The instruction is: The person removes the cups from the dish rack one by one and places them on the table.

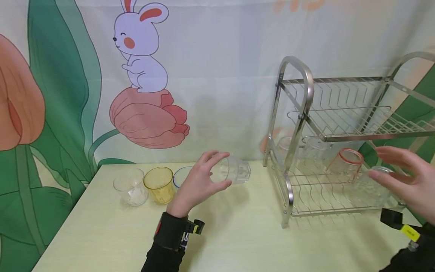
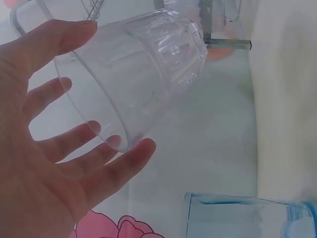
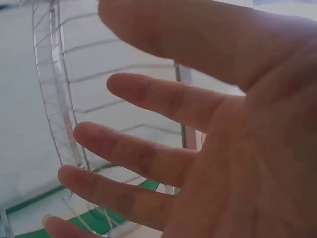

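Observation:
My left hand (image 1: 198, 183) grips a clear cup (image 1: 239, 172) near its rim. The cup lies tilted on its side in the air, its mouth toward my palm and its faceted base pointing right. In the left wrist view, thumb and fingers spread around the rim of this cup (image 2: 143, 69). My right hand (image 1: 411, 179) is at the right side of the dish rack (image 1: 289, 181), fingers apart and holding nothing. A clear glass (image 1: 372, 190) on the lower tier is close to it, partly behind the fingertips. The right wrist view shows the extended fingers (image 3: 143, 94) before the rack's wires.
At the table's (image 1: 102, 234) back left stand a clear cup (image 1: 134, 190), a yellow cup (image 1: 159, 185) and a blue-rimmed cup (image 1: 181, 174), partly hidden by my left hand. The rack's lower tier holds a red-rimmed glass (image 1: 344, 164) and other clear glasses (image 1: 314, 149). A printed curtain (image 1: 221, 75) hangs behind.

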Action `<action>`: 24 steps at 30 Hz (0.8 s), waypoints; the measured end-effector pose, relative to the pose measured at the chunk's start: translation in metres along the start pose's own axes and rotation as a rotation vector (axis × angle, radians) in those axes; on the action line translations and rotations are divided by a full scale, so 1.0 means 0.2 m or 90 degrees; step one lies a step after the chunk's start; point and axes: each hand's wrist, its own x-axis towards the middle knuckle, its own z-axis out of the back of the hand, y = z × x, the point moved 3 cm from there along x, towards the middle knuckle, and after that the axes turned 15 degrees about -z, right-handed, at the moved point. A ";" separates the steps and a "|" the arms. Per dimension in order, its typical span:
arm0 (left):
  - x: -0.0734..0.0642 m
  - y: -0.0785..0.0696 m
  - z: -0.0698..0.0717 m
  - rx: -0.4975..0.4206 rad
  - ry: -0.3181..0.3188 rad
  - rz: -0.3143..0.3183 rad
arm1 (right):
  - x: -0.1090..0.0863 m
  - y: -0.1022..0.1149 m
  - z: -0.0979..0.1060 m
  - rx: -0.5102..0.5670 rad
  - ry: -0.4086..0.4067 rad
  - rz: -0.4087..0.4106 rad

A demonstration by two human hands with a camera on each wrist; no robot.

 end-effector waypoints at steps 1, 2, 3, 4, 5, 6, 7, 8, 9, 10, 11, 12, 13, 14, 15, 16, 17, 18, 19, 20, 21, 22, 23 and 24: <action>0.00 0.00 0.00 0.008 0.004 0.003 | 0.01 -0.03 0.00 -0.004 0.002 -0.008; 0.00 0.00 0.00 0.016 0.008 0.004 | 0.03 -0.07 -0.01 -0.019 -0.004 -0.015; -0.01 0.00 0.00 0.024 0.012 0.005 | 0.04 -0.09 -0.01 -0.025 -0.003 -0.021; -0.01 0.01 0.00 0.035 0.015 0.006 | 0.04 -0.09 0.00 -0.025 0.007 -0.030; -0.01 0.01 0.00 0.046 0.018 0.007 | 0.05 -0.09 0.00 -0.029 0.015 -0.039; -0.01 0.01 -0.01 0.056 0.021 0.007 | 0.05 -0.11 -0.01 -0.039 0.014 -0.051; -0.01 0.01 -0.01 0.066 0.023 0.010 | 0.07 -0.13 -0.02 -0.054 0.008 -0.071; -0.01 0.01 -0.01 0.073 0.026 0.011 | 0.08 -0.15 -0.02 -0.060 0.021 -0.084; -0.01 0.01 -0.01 0.080 0.028 0.013 | 0.10 -0.18 -0.02 -0.068 0.025 -0.098; -0.01 0.01 -0.01 0.085 0.030 0.016 | 0.12 -0.24 -0.03 -0.076 0.027 -0.109; -0.01 0.01 -0.02 0.089 0.032 0.017 | 0.14 -0.31 -0.04 -0.089 0.021 -0.118; -0.01 0.01 -0.02 0.093 0.037 0.019 | 0.17 -0.38 -0.06 -0.097 0.016 -0.125; 0.00 0.01 -0.03 0.101 0.041 0.020 | 0.19 -0.44 -0.06 -0.099 0.032 -0.136; 0.00 0.01 -0.03 0.107 0.046 0.020 | 0.21 -0.50 -0.07 -0.105 0.035 -0.135; 0.00 0.01 -0.03 0.115 0.050 0.021 | 0.22 -0.54 -0.08 -0.112 0.024 -0.139; 0.00 0.01 -0.04 0.125 0.054 0.021 | 0.23 -0.56 -0.08 -0.122 0.021 -0.142; 0.00 0.01 -0.04 0.137 0.058 0.022 | 0.22 -0.54 -0.07 -0.121 0.035 -0.152; 0.00 0.01 -0.04 0.149 0.062 0.023 | 0.21 -0.51 -0.07 -0.124 0.034 -0.156; -0.01 0.01 -0.04 0.162 0.064 0.023 | 0.19 -0.47 -0.06 -0.127 0.034 -0.164; -0.01 0.01 -0.04 0.173 0.067 0.021 | 0.17 -0.40 -0.05 -0.130 0.030 -0.161; -0.01 0.01 -0.04 0.185 0.069 0.020 | 0.14 -0.32 -0.03 -0.128 0.040 -0.159; -0.01 0.01 -0.05 0.196 0.070 0.019 | 0.12 -0.25 -0.01 -0.128 0.052 -0.161; -0.01 0.01 -0.05 0.206 0.072 0.018 | 0.09 -0.17 0.01 -0.127 0.068 -0.161; -0.02 0.02 -0.05 0.214 0.073 0.016 | 0.07 -0.11 0.01 -0.135 0.070 -0.157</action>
